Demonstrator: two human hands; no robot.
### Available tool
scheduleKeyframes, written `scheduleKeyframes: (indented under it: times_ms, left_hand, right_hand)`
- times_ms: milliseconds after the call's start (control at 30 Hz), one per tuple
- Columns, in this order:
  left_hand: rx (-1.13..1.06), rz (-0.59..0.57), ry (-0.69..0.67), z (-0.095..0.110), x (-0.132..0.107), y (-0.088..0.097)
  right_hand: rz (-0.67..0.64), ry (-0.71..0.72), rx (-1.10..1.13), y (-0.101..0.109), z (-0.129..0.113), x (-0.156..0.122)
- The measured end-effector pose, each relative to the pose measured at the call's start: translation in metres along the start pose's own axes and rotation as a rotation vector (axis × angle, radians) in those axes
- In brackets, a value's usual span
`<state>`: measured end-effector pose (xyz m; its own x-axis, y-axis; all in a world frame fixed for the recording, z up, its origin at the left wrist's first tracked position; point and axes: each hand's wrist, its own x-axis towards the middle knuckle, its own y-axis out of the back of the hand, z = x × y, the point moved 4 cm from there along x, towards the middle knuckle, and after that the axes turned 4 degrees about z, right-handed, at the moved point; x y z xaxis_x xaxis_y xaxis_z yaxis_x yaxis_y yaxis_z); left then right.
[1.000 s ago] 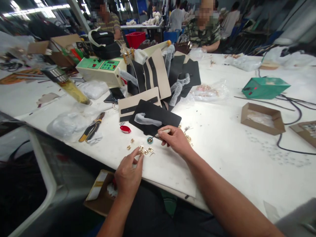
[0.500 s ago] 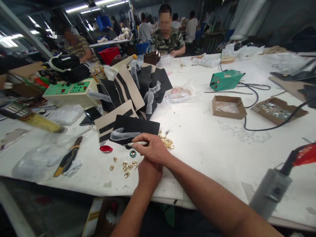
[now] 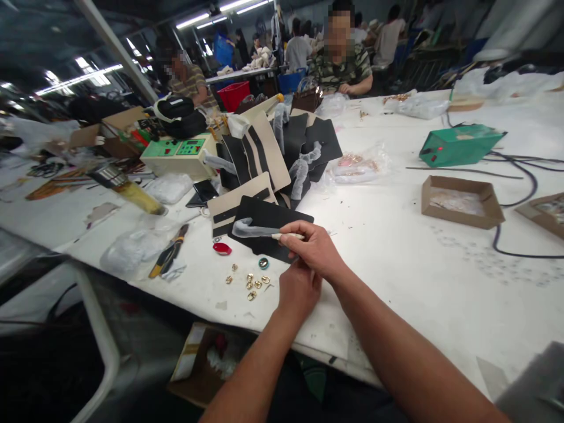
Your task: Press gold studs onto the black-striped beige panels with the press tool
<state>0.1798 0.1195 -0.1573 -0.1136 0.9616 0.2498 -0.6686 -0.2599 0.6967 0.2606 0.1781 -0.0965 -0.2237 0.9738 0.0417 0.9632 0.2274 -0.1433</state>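
The right hand (image 3: 316,249) sits over the edge of a black sheet panel (image 3: 268,232), its fingers (image 3: 296,230) closed narrowly around a pale pen-like stick (image 3: 288,236) whose tip points left along the panel; whether the tip touches it cannot be told. The left hand (image 3: 298,292) lies just below, against the right, its fingers curled out of sight, so what they hold, if anything, cannot be told. On the white table (image 3: 388,282), just left of the hands, lie small gold metal fittings (image 3: 251,282), a teal ring (image 3: 263,263) and a red oval piece (image 3: 222,248). Beyond them, black and beige panels (image 3: 264,153) lie heaped, with yellow-handled pliers (image 3: 170,252) off to the left
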Motion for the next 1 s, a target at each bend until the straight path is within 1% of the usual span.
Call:
scheduleKeyframes:
  times_ms: [100,167,233,300,333,400,500,700,800,1000]
  left_hand:
    - [-0.039,0.023,0.070,-0.008,-0.023,0.023]
    - [-0.167,0.067,0.185,-0.020,-0.041,0.041]
    - [-0.350,0.111,0.345,-0.034,-0.058,0.056]
    - [-0.495,0.140,0.477,-0.045,-0.070,0.067]
    - [-0.538,0.150,0.515,-0.050,-0.074,0.072]
    - [-0.582,0.164,0.548,-0.056,-0.078,0.078]
    - [-0.631,0.172,0.560,-0.062,-0.078,0.081]
    - [-0.770,0.201,0.617,-0.069,-0.077,0.075]
    - [-0.783,0.183,0.634,-0.070,-0.076,0.074]
    - [-0.775,0.172,0.657,-0.068,-0.070,0.080]
  right_hand:
    - [-0.073,-0.025,-0.116,-0.007,0.012,-0.001]
    - [-0.119,-0.002,-0.203,-0.014,0.023,-0.002]
    - [-0.148,0.056,-0.316,-0.021,0.032,-0.003]
    - [-0.162,0.104,-0.443,-0.027,0.040,-0.006]
    - [-0.161,0.116,-0.498,-0.029,0.044,-0.007]
    - [-0.152,0.117,-0.570,-0.032,0.049,-0.008]
    - [-0.139,0.113,-0.607,-0.034,0.054,-0.009]
    - [-0.146,0.085,-0.645,-0.033,0.060,-0.006]
    - [-0.157,0.080,-0.657,-0.033,0.060,-0.005]
    - [-0.143,0.028,-0.633,-0.032,0.060,-0.005]
